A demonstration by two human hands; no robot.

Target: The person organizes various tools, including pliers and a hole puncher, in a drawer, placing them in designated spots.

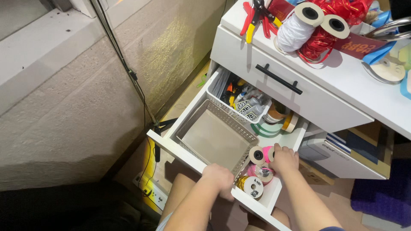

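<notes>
i've got the white drawer [185, 159] pulled open. my left hand [219, 178] is curled over its front edge, gripping it, just beside the empty grey mesh basket [214, 139]. my right hand [284, 159] is closed on the pink ribbon spool [266, 153] — lifting it or setting it down, i can't tell. the gold spool [251, 185] sits in the side slot; the basket holds nothing so far.
</notes>
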